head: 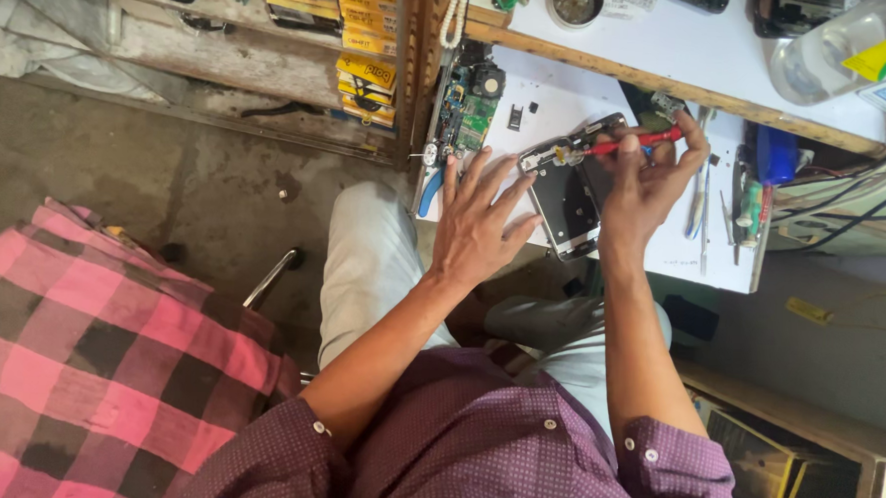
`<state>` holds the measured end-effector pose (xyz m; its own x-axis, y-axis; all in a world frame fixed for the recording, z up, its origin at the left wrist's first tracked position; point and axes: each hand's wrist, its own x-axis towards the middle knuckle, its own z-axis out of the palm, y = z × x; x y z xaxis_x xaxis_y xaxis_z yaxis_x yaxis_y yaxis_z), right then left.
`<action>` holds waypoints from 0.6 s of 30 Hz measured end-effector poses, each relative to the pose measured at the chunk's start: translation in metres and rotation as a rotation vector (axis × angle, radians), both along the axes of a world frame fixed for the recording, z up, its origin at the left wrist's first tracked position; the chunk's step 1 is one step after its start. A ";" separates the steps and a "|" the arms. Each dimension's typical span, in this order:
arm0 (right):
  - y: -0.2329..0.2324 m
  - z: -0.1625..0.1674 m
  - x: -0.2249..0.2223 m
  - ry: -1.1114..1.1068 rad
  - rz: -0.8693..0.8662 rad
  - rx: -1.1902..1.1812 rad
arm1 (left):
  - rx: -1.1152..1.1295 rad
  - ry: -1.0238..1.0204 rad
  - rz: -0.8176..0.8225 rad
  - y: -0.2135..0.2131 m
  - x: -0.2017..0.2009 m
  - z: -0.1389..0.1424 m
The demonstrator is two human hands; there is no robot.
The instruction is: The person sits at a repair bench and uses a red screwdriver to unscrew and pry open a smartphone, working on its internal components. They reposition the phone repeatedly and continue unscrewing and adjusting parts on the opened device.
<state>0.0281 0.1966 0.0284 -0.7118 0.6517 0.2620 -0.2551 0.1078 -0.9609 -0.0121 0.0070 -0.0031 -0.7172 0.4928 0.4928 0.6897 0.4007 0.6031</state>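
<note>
Workshop corner, concrete floor; white counter (687,252) carrying an opened phone frame (571,200) near its front edge. Green circuit board (466,109) lies just beside it. Left hand (479,221), fingers spread open, flat beside the frame. Right hand (653,174), fingers closed on a red-handled screwdriver (629,142), tip at the frame's top corner. Step judged: working a screw; next calls for steady tip seating.

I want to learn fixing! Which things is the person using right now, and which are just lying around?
In use:
- opened phone, steadied by left hand
- red screwdriver, held in right hand

Lying about:
- green circuit board
- tweezers
- clear plastic bottle
- yellow boxes
</note>
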 end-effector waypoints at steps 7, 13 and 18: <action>-0.015 0.004 0.014 -0.020 0.103 -0.161 | 0.109 -0.063 0.028 0.002 0.001 0.000; -0.027 0.001 0.017 -0.021 0.148 -0.159 | 0.135 -0.044 0.046 0.004 0.000 0.003; -0.027 0.005 0.018 0.027 0.070 -0.110 | 0.030 0.004 0.063 -0.002 -0.012 0.006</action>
